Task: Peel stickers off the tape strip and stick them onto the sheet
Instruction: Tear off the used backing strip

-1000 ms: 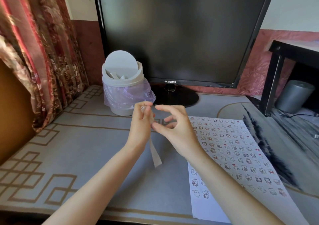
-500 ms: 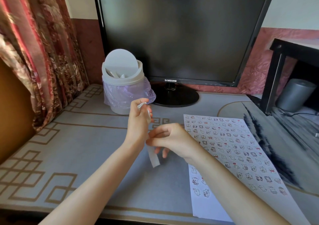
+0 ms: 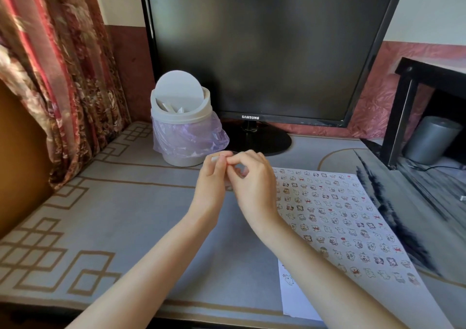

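Here, left of centre in the frame, a small white bin (image 3: 181,124) with a purple liner stands on the grey counter (image 3: 106,215). At centre the left hand (image 3: 210,185) has its grip pinching the top end of the white tape strip (image 3: 215,158), mostly hidden behind the fingers. The right hand (image 3: 253,182) touches it, thumb and forefinger pressed together at that end. Right of both, the sticker-covered sheet (image 3: 335,217) lies flat.

Bin (image 3: 182,127) left — sheet (image 3: 335,217) right
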A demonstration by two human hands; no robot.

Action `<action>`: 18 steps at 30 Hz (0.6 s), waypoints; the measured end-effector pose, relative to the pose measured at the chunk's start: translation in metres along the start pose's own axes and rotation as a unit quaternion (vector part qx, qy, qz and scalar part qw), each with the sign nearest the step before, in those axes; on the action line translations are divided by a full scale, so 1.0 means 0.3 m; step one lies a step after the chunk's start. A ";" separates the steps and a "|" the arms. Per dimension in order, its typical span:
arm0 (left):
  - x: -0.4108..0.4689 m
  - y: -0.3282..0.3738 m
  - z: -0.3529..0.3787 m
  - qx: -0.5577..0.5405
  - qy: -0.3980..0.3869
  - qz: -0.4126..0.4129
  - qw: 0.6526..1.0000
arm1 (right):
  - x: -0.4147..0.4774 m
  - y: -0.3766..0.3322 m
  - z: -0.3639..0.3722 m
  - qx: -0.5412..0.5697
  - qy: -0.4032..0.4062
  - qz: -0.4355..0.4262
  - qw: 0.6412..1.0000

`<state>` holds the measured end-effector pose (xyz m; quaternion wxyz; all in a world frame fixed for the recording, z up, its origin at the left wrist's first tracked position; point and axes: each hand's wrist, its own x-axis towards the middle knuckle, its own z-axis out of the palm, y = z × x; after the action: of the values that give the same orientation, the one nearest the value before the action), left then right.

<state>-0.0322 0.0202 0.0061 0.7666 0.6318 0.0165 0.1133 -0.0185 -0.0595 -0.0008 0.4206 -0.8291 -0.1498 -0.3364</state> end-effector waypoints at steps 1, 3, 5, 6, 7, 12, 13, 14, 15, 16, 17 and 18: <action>0.006 0.007 -0.010 0.004 0.014 0.004 1.000 | -0.009 0.007 0.008 0.023 -0.020 -0.023 0.999; 0.021 0.018 -0.034 0.008 0.027 0.005 1.000 | -0.028 0.019 0.008 0.058 -0.107 -0.056 0.991; 0.035 0.024 -0.054 0.006 0.011 -0.005 1.000 | -0.028 0.039 -0.006 0.064 -0.181 -0.085 0.978; 0.038 0.028 -0.060 0.006 0.000 -0.008 1.000 | -0.023 0.053 -0.013 0.045 -0.195 -0.107 0.974; 0.038 0.031 -0.064 0.002 -0.011 -0.013 1.000 | -0.017 0.068 -0.016 0.020 -0.195 -0.128 0.972; 0.007 0.029 -0.067 -0.005 -0.076 -0.045 0.996 | 0.011 0.098 -0.016 0.042 -0.169 -0.131 0.976; 0.004 0.028 -0.067 -0.015 -0.086 -0.049 0.995 | 0.011 0.092 -0.015 0.062 -0.170 -0.121 0.976; 0.002 0.030 -0.066 -0.028 -0.096 -0.051 0.994 | 0.012 0.088 -0.013 0.075 -0.163 -0.114 0.977; 0.002 0.034 -0.062 -0.037 -0.103 -0.050 0.993 | 0.013 0.084 -0.010 0.080 -0.153 -0.112 0.978; 0.001 0.041 -0.056 -0.041 -0.107 -0.050 0.992 | 0.015 0.078 -0.009 0.082 -0.142 -0.113 0.980; 0.001 0.046 -0.050 -0.041 -0.108 -0.049 0.992 | 0.018 0.073 -0.006 0.082 -0.133 -0.112 0.981; 0.002 0.051 -0.045 -0.040 -0.107 -0.052 0.992 | 0.022 0.070 -0.004 0.082 -0.126 -0.111 0.982</action>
<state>-0.0363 0.0360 0.0182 0.7935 0.6073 -0.0378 0.0055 -0.0031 -0.0732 -0.0083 0.4247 -0.8059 -0.3199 -0.2604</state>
